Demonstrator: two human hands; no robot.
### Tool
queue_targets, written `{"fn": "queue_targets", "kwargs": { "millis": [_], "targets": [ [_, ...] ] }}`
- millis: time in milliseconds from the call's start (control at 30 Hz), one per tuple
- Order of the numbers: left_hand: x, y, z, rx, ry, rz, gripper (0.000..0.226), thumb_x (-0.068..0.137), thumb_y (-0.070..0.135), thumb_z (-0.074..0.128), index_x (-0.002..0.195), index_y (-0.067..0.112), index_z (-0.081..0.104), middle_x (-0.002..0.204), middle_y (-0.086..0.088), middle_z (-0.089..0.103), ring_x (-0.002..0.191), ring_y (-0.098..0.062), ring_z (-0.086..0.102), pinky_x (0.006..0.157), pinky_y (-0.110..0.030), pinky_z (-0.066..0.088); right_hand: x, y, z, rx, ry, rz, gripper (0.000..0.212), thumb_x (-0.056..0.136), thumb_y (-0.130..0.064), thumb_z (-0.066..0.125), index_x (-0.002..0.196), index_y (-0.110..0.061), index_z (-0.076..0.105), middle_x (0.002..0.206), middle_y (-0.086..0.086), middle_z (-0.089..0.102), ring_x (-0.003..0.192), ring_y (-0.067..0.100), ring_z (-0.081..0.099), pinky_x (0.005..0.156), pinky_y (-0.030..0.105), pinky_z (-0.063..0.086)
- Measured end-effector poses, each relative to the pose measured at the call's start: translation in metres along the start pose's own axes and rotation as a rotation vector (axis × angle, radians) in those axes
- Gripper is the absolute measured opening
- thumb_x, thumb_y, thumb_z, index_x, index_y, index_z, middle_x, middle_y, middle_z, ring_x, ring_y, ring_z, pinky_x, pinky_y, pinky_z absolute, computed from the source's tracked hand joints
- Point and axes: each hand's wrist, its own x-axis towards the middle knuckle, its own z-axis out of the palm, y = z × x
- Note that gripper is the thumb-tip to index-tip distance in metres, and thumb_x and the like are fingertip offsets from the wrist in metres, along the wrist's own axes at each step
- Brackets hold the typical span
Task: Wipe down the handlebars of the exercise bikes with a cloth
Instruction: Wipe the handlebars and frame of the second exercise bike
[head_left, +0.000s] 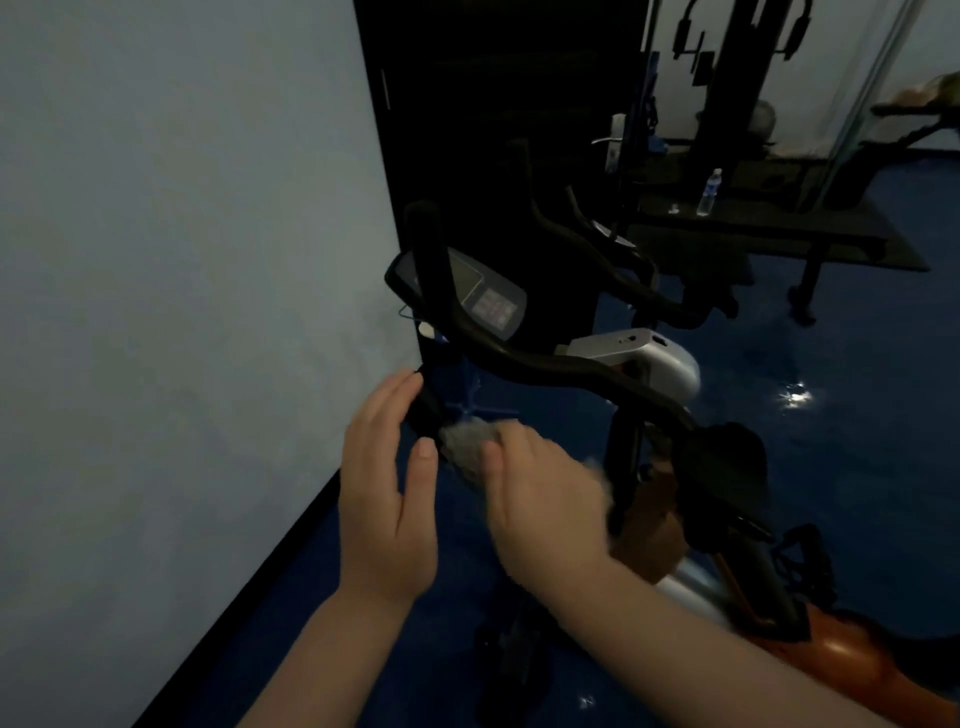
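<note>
Dim gym, blue floor (857, 467). Right hand (540, 499) clamped a grey cloth (462, 447) against the handlebar (545, 364) near end; left hand (387, 499), fingers straight, touched it. Wiping seemed underway; upper bar likely left.

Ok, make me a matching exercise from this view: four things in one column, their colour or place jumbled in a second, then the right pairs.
Things:
1. cloth
2. water bottle
3. bike console
4. handlebar

Descriptions:
A. stands on the dark bench far right
B. grey, gripped in the right hand
C. black curved bar running across the bike
D. panel with small buttons, just above the bar

Pairs: 1-B, 2-A, 3-D, 4-C
</note>
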Motion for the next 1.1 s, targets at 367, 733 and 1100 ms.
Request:
{"fn": "queue_targets", "kwargs": {
  "millis": [367, 733, 1100],
  "targets": [
    [-0.004, -0.002, -0.008, -0.187, -0.053, -0.158, 0.043, 0.099, 0.037, 0.031, 0.142, 0.037, 0.033, 0.15, 0.023, 0.036, 0.14, 0.0, 0.032, 0.112, -0.016, 0.026, 0.03, -0.015, 0.002, 0.023, -0.196, -0.117, 0.032, 0.096, -0.026, 0.046, 0.126, -0.021, 0.037, 0.098, 0.004, 0.06, 0.07, 0.026, 0.06, 0.05, 0.034, 0.044],
    [-0.011, -0.002, -0.006, -0.348, -0.086, -0.204, 0.053, 0.1, 0.045, 0.025, 0.15, 0.027, 0.023, 0.155, 0.016, 0.03, 0.143, -0.005, 0.027, 0.114, -0.021, 0.027, 0.015, -0.012, 0.011, -0.036, -0.111, -0.302, 0.08, 0.088, -0.026, 0.059, 0.15, -0.022, 0.009, 0.122, 0.005, 0.055, 0.08, 0.022, 0.058, 0.059, 0.038, 0.05],
    [0.001, 0.001, -0.007, -0.416, -0.039, -0.189, 0.051, 0.098, 0.044, 0.028, 0.147, 0.032, 0.023, 0.153, 0.018, 0.032, 0.141, -0.002, 0.03, 0.111, -0.016, 0.029, 0.055, -0.058, 0.002, 0.507, -0.15, 0.021, 0.026, 0.099, -0.044, 0.028, 0.103, -0.032, 0.05, 0.091, -0.009, 0.06, 0.078, 0.012, 0.057, 0.063, 0.036, 0.044]
  ]
}}
